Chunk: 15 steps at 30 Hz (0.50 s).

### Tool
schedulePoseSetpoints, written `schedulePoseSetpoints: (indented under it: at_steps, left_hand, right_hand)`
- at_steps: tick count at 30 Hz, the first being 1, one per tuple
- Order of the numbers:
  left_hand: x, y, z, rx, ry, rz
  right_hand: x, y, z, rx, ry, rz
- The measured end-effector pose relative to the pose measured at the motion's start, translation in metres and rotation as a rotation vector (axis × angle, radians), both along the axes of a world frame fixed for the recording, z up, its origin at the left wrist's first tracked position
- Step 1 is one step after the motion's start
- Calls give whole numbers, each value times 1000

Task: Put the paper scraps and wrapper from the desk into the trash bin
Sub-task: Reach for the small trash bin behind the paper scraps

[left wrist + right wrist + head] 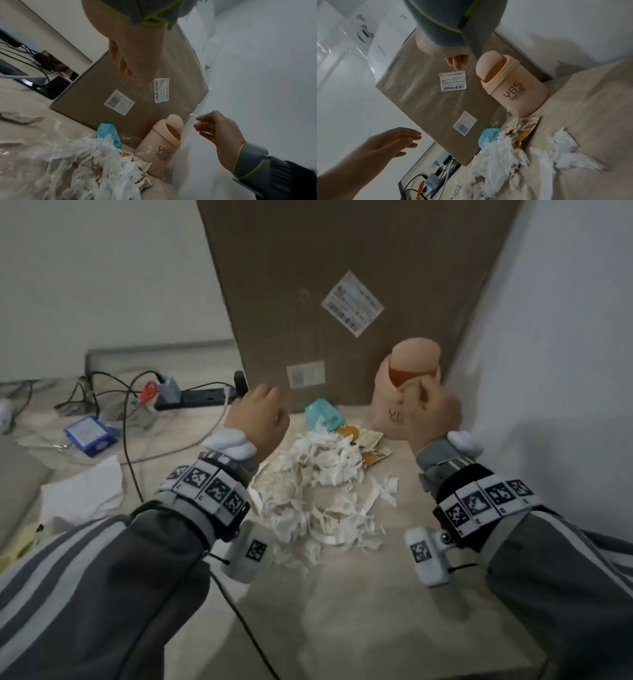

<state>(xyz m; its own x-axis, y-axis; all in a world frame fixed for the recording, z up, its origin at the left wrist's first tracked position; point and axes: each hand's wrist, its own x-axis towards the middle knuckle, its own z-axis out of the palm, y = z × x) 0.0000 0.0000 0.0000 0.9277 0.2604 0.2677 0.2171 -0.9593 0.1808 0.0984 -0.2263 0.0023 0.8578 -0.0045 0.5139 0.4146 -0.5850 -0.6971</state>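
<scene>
A heap of torn white paper scraps (318, 491) lies in the middle of the beige desk (342, 594). At its far edge sit a teal wrapper (322, 414) and a yellow-orange wrapper (364, 440). The pink swing-lid trash bin (407, 385) stands upright at the back right, beside the wrappers (108, 131). My left hand (263, 416) hovers above the desk left of the heap, fingers relaxed and empty (395, 142). My right hand (433, 412) hangs just in front of the bin (161, 148), fingers loosely curled (205, 128), holding nothing.
A large cardboard box (342, 285) leans upright behind the bin and heap. A white wall (565, 337) closes the right side. To the left lie a power strip with cables (191, 400), a blue box (89, 434) and a white sheet (85, 491).
</scene>
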Motion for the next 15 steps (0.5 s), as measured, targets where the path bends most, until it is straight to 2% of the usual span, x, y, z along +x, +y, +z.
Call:
schedulePoseSetpoints:
  at_steps: [3, 7, 11, 15]
  left_hand:
    - [-9, -3, -13, 18, -133, -51]
    - [-36, -14, -31, -1, -199, -48]
    - [-78, -28, -42, -46, -206, -35]
    - [-107, -32, -32, -82, -214, -16]
  right_hand:
    - [-10, -13, -15, 45, -44, -38]
    - [-38, -32, -30, 88, -75, -69]
    - [-81, -45, -32, 103, -34, -42]
    - [-107, -54, -18, 114, 11, -83]
